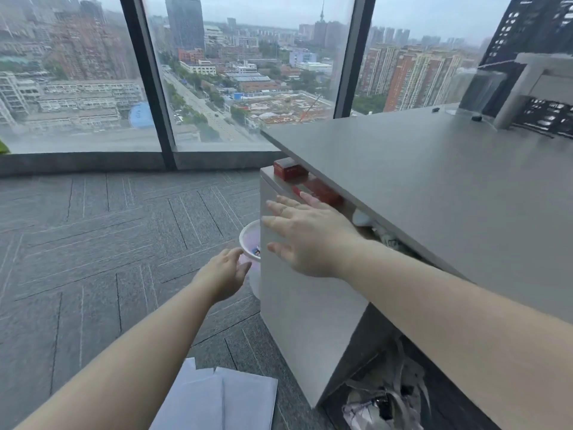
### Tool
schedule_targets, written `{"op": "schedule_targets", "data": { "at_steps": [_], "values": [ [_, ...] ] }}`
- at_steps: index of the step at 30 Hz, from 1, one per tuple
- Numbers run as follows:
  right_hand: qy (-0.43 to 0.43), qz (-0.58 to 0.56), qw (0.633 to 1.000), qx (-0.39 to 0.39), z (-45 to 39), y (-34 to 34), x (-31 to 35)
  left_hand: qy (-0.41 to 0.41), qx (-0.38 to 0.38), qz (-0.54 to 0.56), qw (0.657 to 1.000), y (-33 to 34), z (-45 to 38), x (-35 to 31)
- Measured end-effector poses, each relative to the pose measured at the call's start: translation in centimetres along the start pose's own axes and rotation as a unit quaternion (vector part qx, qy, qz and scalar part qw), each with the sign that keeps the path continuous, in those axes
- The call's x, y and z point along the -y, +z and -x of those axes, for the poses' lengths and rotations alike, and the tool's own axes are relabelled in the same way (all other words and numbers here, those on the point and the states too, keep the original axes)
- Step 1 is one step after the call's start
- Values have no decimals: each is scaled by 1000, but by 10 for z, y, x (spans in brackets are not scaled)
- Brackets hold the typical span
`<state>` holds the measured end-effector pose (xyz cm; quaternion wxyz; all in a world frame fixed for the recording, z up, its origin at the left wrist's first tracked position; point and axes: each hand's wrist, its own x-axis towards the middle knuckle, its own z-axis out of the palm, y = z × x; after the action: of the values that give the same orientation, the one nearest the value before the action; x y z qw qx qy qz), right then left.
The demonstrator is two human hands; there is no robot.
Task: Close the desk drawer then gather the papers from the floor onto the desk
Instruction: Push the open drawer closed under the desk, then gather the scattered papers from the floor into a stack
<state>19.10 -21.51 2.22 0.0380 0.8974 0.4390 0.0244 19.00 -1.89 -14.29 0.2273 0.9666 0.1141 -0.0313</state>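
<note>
Two red boxes [307,183] sit in the open drawer [297,293], which sticks out left from under the grey desk [434,187]; some pale clutter lies further back in it, too blurry to identify. The right hand [307,237] is flat and spread against the drawer front, gripping nothing. The left hand [224,274] hangs loose and empty near a white bin [249,243] with small bits inside. The papers [217,398] are on the carpet, near edge, beside the drawer.

A high-rise office — grey desk [434,181], carpet tiles [93,228], window wall [217,72] over city.
</note>
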Motion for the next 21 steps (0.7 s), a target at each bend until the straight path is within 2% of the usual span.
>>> {"op": "schedule_targets", "data": {
  "at_steps": [6, 12, 15, 18, 21],
  "values": [
    [-40, -31, 995, 86, -41, 105, 44, -77, 62, -31, 995, 36, 14, 88],
    [-55, -74, 971, 223, -63, 258, 93, -163, 115, -10, 980, 114, 47, 185],
    [-17, -115, 951, 286, -58, 332, 113, -191, 153, -13, 969, 159, 72, 225],
    [83, -194, 915, 342, -52, 393, 128, -239, 176, -9, 955, 201, 91, 256],
    [171, -263, 880, 355, -44, 441, 137, -282, 198, 13, 939, 237, 102, 275]
  ]
}}
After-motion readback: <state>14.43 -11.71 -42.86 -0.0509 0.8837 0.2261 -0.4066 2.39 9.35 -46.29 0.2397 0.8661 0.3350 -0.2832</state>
